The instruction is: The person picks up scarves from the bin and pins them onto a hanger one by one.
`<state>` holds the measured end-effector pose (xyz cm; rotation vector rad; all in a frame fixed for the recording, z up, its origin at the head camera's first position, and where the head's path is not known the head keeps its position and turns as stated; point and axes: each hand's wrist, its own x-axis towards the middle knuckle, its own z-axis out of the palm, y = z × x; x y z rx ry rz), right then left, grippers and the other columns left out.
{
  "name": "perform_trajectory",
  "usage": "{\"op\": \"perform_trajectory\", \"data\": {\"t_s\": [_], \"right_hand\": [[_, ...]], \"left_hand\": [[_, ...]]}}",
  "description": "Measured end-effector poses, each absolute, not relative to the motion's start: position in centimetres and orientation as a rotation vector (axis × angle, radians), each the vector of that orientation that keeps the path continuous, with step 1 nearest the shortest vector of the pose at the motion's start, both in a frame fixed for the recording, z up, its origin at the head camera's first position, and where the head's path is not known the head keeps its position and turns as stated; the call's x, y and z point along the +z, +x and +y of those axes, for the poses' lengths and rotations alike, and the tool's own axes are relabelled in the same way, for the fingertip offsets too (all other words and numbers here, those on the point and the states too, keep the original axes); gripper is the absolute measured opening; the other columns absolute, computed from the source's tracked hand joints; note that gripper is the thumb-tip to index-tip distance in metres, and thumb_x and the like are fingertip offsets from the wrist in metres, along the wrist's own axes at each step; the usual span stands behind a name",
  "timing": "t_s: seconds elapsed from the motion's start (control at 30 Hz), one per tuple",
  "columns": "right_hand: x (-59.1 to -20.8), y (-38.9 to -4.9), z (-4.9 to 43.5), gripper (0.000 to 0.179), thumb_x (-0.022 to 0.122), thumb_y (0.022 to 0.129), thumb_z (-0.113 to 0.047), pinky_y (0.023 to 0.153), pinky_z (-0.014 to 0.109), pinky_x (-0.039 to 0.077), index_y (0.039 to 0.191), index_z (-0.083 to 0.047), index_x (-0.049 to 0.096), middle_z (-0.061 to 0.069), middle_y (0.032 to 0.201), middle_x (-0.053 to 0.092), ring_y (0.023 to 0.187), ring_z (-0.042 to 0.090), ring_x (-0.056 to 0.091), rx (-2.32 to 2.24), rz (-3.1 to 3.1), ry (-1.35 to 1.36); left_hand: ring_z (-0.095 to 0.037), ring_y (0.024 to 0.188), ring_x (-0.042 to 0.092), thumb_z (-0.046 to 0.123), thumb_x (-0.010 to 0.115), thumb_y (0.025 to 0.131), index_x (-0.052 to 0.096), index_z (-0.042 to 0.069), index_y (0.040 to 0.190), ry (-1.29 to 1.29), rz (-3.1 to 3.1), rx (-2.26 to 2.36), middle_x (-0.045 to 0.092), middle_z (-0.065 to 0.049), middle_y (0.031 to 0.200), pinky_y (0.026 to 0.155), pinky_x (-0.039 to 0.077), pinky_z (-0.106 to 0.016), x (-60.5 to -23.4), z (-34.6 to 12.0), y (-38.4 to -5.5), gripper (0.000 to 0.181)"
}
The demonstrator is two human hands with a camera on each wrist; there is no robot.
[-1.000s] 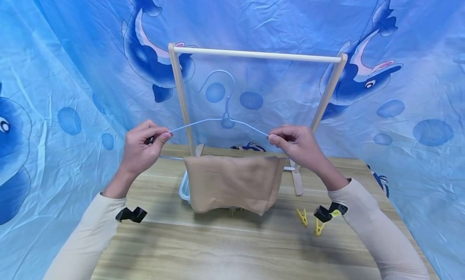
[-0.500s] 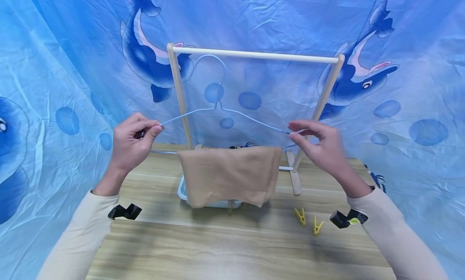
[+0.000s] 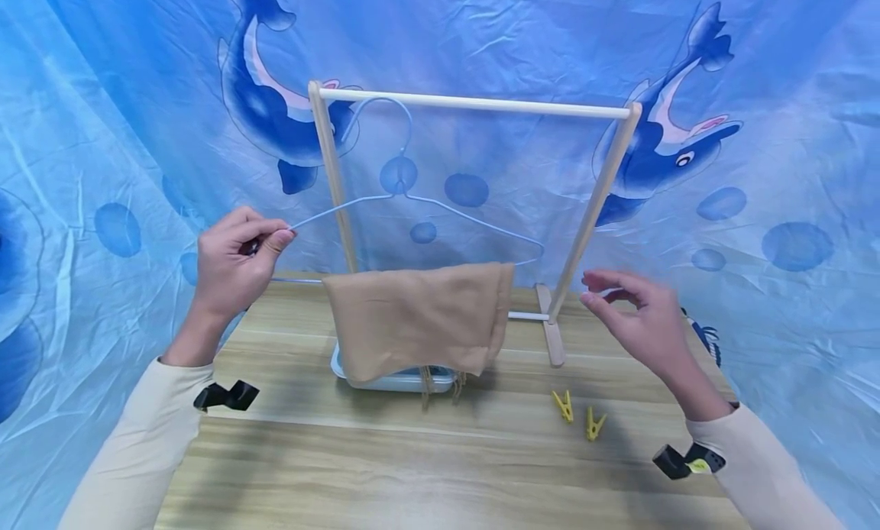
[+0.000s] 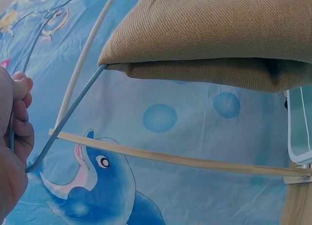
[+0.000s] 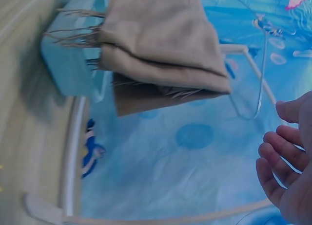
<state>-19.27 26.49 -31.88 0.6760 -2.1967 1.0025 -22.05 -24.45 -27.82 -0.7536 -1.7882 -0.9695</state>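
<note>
My left hand (image 3: 237, 259) pinches the left shoulder of a light blue wire hanger (image 3: 474, 218) between thumb and fingers. A folded brown scarf (image 3: 419, 316) with stringy fringe hangs over the hanger's bottom bar. In the left wrist view the bar runs from beside the palm into the scarf's fold (image 4: 204, 35). The hanger is raised, and its hook overlaps the left end of the rack's top rail. My right hand (image 3: 635, 316) is off the hanger, to its right, fingers loosely bent and holding nothing. In the right wrist view a gap separates its fingertips from the hanger's end (image 5: 254, 117).
A small wooden rack with a white top rail (image 3: 481, 104) stands behind the hanger. Partly hidden under the scarf is a light blue basket (image 3: 399, 382). Two yellow clothespins, one left (image 3: 564, 406) and one right (image 3: 594, 424), lie on the wooden table (image 3: 412, 469). Dolphin-printed curtains surround it.
My right hand has let go of the hanger and moved right and down. The left hand has shifted left and up, carrying the hanger and scarf; more of the basket shows.
</note>
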Motion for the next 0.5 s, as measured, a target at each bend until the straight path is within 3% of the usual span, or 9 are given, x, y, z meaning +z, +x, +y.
{"op": "perform_trajectory", "data": {"t_s": [0.5], "right_hand": [[-41.2,-17.3,29.6,0.03,0.079,0.092,-0.024,0.07,0.013,0.053,0.115,-0.006,0.076,0.008,0.098,0.077,0.082,-0.005,0.064,1.048,-2.471,0.306]], "left_hand": [[-0.002,0.065,0.042,-0.012,0.077,0.083,0.075,-0.014,0.089,-0.72,-1.818,-0.955,0.056,-0.004,0.075,0.059,0.03,-0.015,-27.8,-24.3,-21.9,0.007]]}}
